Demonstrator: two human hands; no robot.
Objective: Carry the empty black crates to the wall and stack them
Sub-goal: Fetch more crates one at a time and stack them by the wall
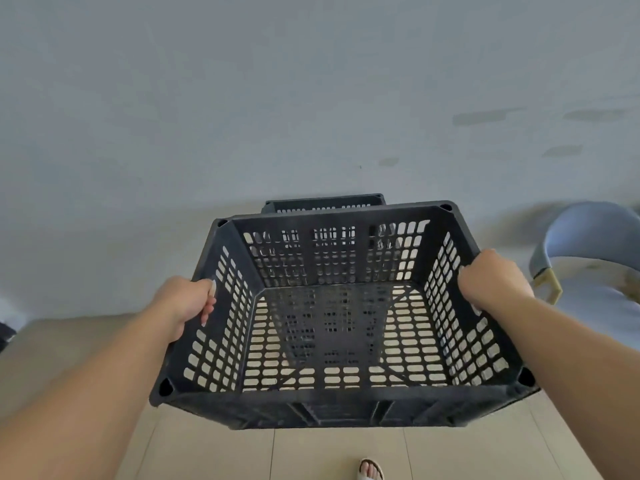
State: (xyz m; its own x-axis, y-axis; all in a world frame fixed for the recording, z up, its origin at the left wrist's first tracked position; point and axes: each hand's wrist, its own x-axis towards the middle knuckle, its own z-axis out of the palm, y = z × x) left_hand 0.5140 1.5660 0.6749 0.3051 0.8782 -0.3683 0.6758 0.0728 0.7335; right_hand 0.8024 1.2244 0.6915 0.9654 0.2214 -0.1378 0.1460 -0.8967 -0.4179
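Between left hand [188, 303] and right hand [493, 280] hangs an empty crate [332, 398].

Both forearms are bare and extend from the near corners toward the centre. The left forearm runs in from the near left. The left grip [188, 301] is curled over the left rim of the black crate [339, 398], with the thumb on the rim and the fingertips on the wall's inner side. The right forearm runs in from the near right. The right grip [493, 277] is curled over the right rim, back of the hand up, slightly farther than the left. One sandalled foot [370, 470] shows at the near edge.
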